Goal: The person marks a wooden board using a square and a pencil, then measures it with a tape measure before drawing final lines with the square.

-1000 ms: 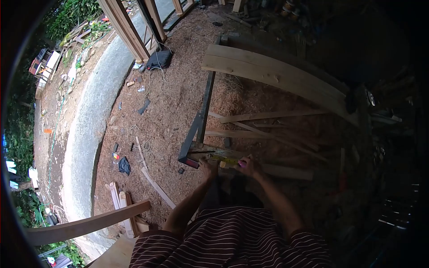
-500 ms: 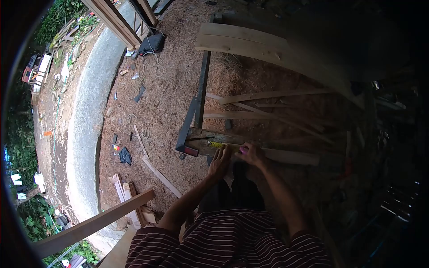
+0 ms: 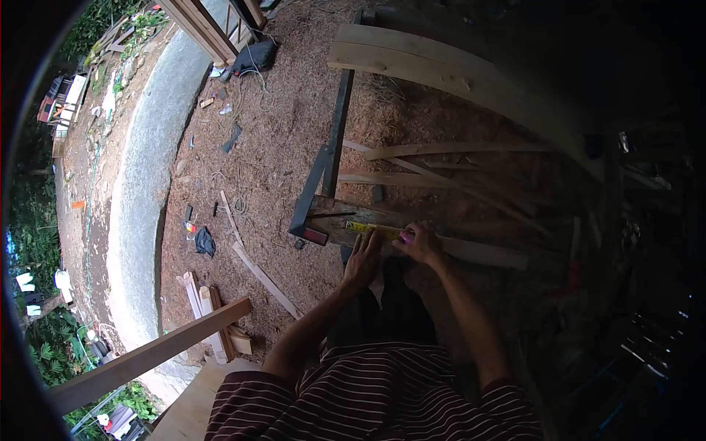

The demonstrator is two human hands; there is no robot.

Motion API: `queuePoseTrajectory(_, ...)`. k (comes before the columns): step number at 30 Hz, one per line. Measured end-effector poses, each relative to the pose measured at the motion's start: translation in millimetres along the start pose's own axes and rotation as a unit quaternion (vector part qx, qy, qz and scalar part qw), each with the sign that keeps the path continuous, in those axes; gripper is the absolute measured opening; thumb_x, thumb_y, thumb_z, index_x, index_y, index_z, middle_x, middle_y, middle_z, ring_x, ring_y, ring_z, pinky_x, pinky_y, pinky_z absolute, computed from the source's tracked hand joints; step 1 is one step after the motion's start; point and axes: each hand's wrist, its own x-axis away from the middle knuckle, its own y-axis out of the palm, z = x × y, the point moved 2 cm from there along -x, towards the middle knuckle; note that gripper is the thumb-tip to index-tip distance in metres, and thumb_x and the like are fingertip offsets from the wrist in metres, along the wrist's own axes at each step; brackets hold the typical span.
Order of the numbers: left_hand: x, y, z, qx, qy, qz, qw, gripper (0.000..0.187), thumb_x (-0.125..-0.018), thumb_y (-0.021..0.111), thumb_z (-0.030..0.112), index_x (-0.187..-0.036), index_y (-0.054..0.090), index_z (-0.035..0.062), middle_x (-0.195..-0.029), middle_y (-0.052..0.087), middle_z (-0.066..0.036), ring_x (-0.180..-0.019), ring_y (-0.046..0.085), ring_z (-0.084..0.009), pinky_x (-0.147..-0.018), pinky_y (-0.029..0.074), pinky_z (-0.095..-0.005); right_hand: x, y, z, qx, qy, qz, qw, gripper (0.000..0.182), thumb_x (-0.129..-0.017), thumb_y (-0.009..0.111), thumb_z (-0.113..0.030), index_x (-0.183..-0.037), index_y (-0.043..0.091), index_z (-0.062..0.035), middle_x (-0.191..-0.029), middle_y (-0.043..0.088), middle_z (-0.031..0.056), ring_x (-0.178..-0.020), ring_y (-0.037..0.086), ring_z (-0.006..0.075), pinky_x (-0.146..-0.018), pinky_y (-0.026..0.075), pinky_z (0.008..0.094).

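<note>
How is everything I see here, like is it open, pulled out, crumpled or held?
Yellow tape: pulled out straight
Pink thing: held, too small to make out
Left hand: open, fingers stretched out by the tape
Right hand: curled around the pink thing
Old board: lying flat, under the tape
Black plastic: crumpled on the ground
Thin sticks: scattered, some crossing

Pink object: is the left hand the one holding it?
No, the pink object is in the fingers of the right hand, while the left hand lies at the yellow tape.
</note>
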Motion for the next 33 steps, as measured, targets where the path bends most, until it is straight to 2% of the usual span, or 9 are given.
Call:
queuePoseTrajectory(4, -0.6, -2.1, 2.0, -0.016, -0.002, -0.001, 1.000, 0.058, -0.083, 0.047, 0.007, -0.139, 0.036, -0.0033, -0.148, 0.029, -0.018, -0.140, 0.026, -0.0321, -0.116, 0.020, -0.0464, 0.1, 0.5, 0.2, -0.007, -0.007, -0.003, 1.000, 0.059, -0.067, 0.076, -0.052, -0.103, 0.061, -0.0083, -0.118, 0.052, 0.0190, -0.106, 0.057, 0.0357, -0.085, 0.050, 0.0458)
queuePoseTrajectory(6, -1.0, -2.6, 1.4, -0.011, 0.002, 0.006, 1.000, 0.059, -0.083, 0.047, 0.007, -0.139, 0.035, -0.0034, -0.148, 0.029, -0.018, -0.140, 0.026, -0.0321, -0.116, 0.020, -0.0466, 0.9, -0.4, -2.4, -0.012, -0.021, 0.022, 0.999, 0.057, -0.067, 0.077, -0.051, -0.100, 0.063, -0.0069, -0.105, 0.059, 0.0197, -0.102, 0.059, 0.0346, -0.085, 0.050, 0.0433)
queuePoseTrajectory(10, 0.4, -0.4, -0.5, -0.003, 0.007, 0.009, 1.000, 0.062, -0.082, 0.048, 0.008, -0.141, 0.033, -0.0030, -0.149, 0.028, -0.018, -0.140, 0.025, -0.0319, -0.116, 0.019, -0.0467, -1.9, -3.1, -0.3, -0.017, 0.007, -0.038, 0.999, 0.058, -0.067, 0.075, -0.053, -0.103, 0.061, -0.0088, -0.115, 0.053, 0.0190, -0.105, 0.058, 0.0356, -0.085, 0.050, 0.0455)
queuePoseTrajectory(13, 0.3, 0.7, -0.4, -0.019, 0.010, -0.007, 1.000, 0.064, -0.082, 0.048, 0.009, -0.143, 0.030, -0.0022, -0.149, 0.027, -0.018, -0.140, 0.024, -0.0322, -0.116, 0.018, -0.0469, 1.0, 0.4, -1.9, -0.018, 0.008, -0.019, 1.000, 0.056, -0.067, 0.077, -0.051, -0.100, 0.062, -0.0084, -0.111, 0.054, 0.0188, -0.104, 0.057, 0.0358, -0.085, 0.050, 0.0447)
queuePoseTrajectory(15, 0.4, 0.8, 0.3, -0.026, 0.010, -0.009, 1.000, 0.065, -0.082, 0.049, 0.009, -0.143, 0.029, -0.0020, -0.149, 0.027, -0.017, -0.140, 0.023, -0.0324, -0.116, 0.018, -0.0468, 6.3, -1.3, -2.8, 0.007, -0.055, 0.061, 0.997, 0.051, -0.066, 0.079, -0.047, -0.096, 0.064, -0.0079, -0.108, 0.054, 0.0185, -0.102, 0.057, 0.0355, -0.085, 0.049, 0.0441)
queuePoseTrajectory(19, 1.7, -0.4, 2.2, -0.063, 0.024, -0.004, 0.998, 0.066, -0.083, 0.050, 0.011, -0.144, 0.027, -0.0017, -0.149, 0.027, -0.017, -0.140, 0.023, -0.0330, -0.117, 0.017, -0.0464, 4.2, -2.3, -1.4, -0.003, -0.090, 0.091, 0.992, 0.049, -0.066, 0.079, -0.045, -0.094, 0.066, -0.0069, -0.106, 0.054, 0.0183, -0.101, 0.056, 0.0353, -0.085, 0.049, 0.0436)
queuePoseTrajectory(22, -1.6, 0.7, 3.6, -0.082, 0.011, -0.038, 0.996, 0.067, -0.084, 0.050, 0.014, -0.144, 0.026, -0.0017, -0.149, 0.028, -0.018, -0.140, 0.024, -0.0327, -0.117, 0.017, -0.0460, 3.6, -4.5, -2.0, -0.001, -0.064, 0.073, 0.995, 0.050, -0.067, 0.079, -0.046, -0.093, 0.067, -0.0061, -0.105, 0.056, 0.0192, -0.100, 0.057, 0.0357, -0.083, 0.049, 0.0437)
queuePoseTrajectory(28, -5.5, 3.4, 4.4, -0.100, 0.012, -0.029, 0.994, 0.068, -0.084, 0.054, 0.019, -0.143, 0.028, -0.0042, -0.147, 0.032, -0.020, -0.140, 0.024, -0.0349, -0.116, 0.016, -0.0478, -1.2, -7.0, -4.6, 0.007, -0.030, 0.060, 0.998, 0.052, -0.066, 0.078, -0.049, -0.090, 0.067, -0.0040, -0.093, 0.062, 0.0200, -0.089, 0.063, 0.0356, -0.078, 0.051, 0.0435)
queuePoseTrajectory(33, -6.1, -0.5, 5.7, -0.151, 0.034, -0.023, 0.988, 0.066, -0.087, 0.054, 0.025, -0.142, 0.030, -0.0035, -0.145, 0.032, -0.017, -0.137, 0.028, -0.0332, -0.116, 0.019, -0.0453, -13.1, -2.4, 1.9, -0.044, 0.001, -0.002, 0.999, 0.047, -0.066, 0.079, -0.046, -0.089, 0.068, -0.0067, -0.091, 0.063, 0.0174, -0.088, 0.064, 0.0309, -0.078, 0.051, 0.0396)
